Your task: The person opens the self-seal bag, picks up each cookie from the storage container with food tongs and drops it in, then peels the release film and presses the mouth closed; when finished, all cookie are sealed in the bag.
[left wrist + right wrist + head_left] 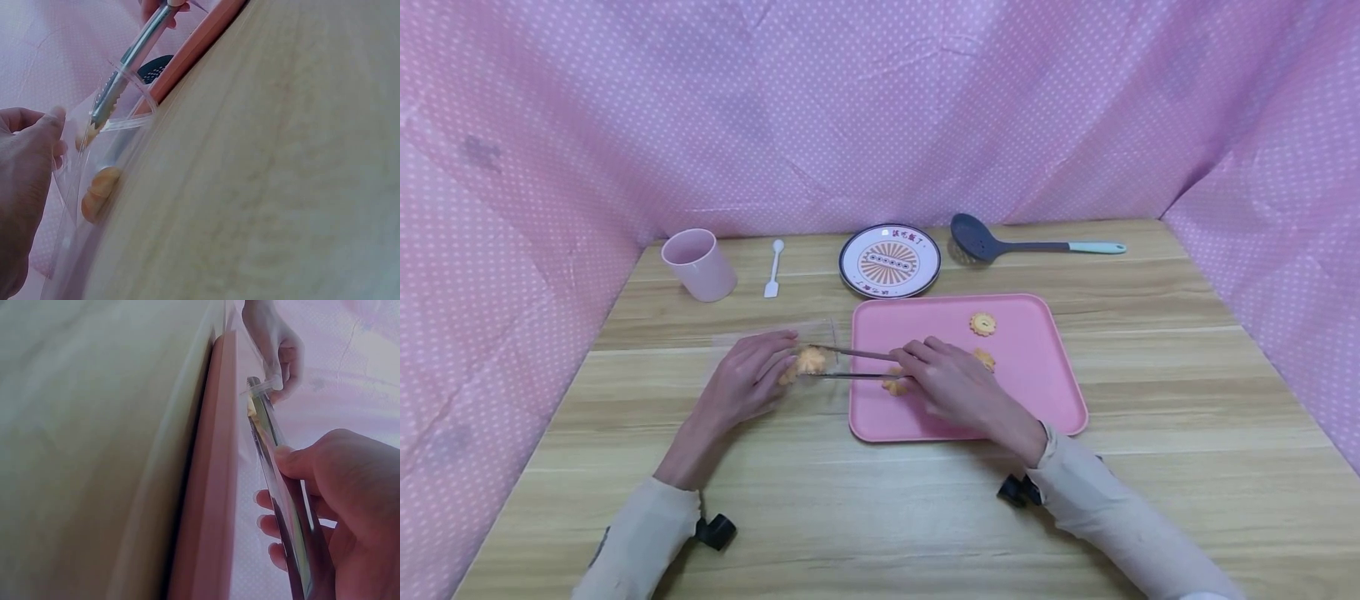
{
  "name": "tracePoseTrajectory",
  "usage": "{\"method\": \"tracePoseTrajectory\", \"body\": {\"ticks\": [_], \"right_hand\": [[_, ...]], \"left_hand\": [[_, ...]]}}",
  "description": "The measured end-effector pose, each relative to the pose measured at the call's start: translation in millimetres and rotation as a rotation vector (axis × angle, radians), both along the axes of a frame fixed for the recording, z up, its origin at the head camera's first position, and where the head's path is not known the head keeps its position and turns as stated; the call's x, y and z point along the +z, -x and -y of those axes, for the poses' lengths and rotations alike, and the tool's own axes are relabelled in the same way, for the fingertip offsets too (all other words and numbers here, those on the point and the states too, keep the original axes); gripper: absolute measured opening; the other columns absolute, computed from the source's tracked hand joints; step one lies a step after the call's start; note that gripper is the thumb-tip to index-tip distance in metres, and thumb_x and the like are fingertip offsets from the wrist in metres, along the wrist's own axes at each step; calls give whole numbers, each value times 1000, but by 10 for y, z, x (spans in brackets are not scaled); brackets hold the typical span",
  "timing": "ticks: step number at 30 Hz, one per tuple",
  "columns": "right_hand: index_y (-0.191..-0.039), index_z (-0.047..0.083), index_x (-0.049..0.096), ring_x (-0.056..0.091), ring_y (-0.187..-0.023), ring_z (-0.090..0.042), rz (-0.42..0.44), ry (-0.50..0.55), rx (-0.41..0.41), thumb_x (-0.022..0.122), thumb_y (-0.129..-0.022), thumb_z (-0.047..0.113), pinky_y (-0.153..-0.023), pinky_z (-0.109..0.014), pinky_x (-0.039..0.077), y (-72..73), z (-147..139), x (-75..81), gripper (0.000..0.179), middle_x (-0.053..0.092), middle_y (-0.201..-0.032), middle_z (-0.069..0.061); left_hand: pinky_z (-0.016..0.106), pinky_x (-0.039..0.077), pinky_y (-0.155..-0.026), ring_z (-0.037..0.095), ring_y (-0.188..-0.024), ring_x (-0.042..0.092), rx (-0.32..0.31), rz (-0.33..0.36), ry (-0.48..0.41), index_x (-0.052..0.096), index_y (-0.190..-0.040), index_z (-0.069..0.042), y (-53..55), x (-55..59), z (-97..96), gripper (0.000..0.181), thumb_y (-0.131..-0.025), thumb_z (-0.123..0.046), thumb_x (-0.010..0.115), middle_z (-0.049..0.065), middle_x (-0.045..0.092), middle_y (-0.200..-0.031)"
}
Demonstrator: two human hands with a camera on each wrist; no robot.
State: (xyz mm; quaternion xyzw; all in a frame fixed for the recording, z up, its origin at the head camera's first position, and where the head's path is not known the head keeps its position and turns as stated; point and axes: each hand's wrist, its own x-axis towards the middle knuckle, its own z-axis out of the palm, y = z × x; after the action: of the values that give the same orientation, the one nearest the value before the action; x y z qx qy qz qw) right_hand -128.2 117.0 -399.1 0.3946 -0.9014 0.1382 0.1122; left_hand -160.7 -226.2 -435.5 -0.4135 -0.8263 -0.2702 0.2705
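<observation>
My right hand (951,379) grips a pair of metal tongs (294,512), thumb on one arm and fingers round the other. Between the tong tips sits a small golden cookie (811,360), inside the mouth of a clear plastic bag (128,123). With thumb and fingers my left hand (752,371) pinches the upper side of the bag, holding its mouth apart. More cookies (100,194) lie lower in the bag. On the pink tray (1030,408), under and beyond the right hand, are a round cookie (982,324) and two others, partly covered by hand and tongs.
Behind the tray stands a patterned plate (890,261), with a dark slotted ladle (977,239) to its right. A pink cup (700,265) and a small white spatula-ended spoon (774,268) are at the back left. Pink dotted cloth (880,108) encloses the wooden table (880,517).
</observation>
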Motion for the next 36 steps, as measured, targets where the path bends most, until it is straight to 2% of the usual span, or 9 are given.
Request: {"method": "tracePoseTrajectory", "body": {"ticks": [6,13,19,25,30,36], "right_hand": [[-131,5,68,64,-103,-24,-19,-1,13,78,-94,13,-89,-36,59,23,56,-7,39,69,-120,-7],[-129,4,68,63,-98,-23,-57,2,58,76,-97,17,-83,-35,58,52,138,-20,36,69,-115,-7],[-130,5,68,62,-97,-24,-76,-29,66,73,-97,10,-81,-34,58,55,190,-20,34,68,-116,-6],[-131,8,69,61,-99,-23,-70,-51,71,72,-96,7,-82,-34,58,60,217,-23,35,68,-117,-5],[-132,9,68,62,-102,-23,-79,-77,79,72,-97,7,-84,-34,58,66,252,-13,36,68,-120,-4],[-138,9,65,61,-106,-23,-43,-102,80,72,-97,7,-89,-35,57,65,295,8,41,68,-123,-5]], "left_hand": [[47,50,-102,37,-113,67,-1,4,-9,72,-117,4,2,-5,-3,37,-111,-27,52,18,72,-122],[42,48,-107,37,-112,68,4,5,-8,71,-117,5,4,-1,-19,39,-111,-28,51,17,72,-122],[42,48,-107,37,-113,67,3,3,-3,71,-115,6,12,-5,-22,40,-111,-28,50,17,72,-122],[40,46,-110,37,-115,67,10,19,14,72,-114,5,4,6,-20,40,-111,-29,51,18,71,-123],[43,47,-108,37,-115,66,16,26,16,72,-114,5,-5,17,-21,41,-111,-30,51,18,71,-123],[38,45,-111,37,-114,66,22,26,17,71,-115,6,-10,8,-16,41,-112,-30,50,18,71,-123]]}}
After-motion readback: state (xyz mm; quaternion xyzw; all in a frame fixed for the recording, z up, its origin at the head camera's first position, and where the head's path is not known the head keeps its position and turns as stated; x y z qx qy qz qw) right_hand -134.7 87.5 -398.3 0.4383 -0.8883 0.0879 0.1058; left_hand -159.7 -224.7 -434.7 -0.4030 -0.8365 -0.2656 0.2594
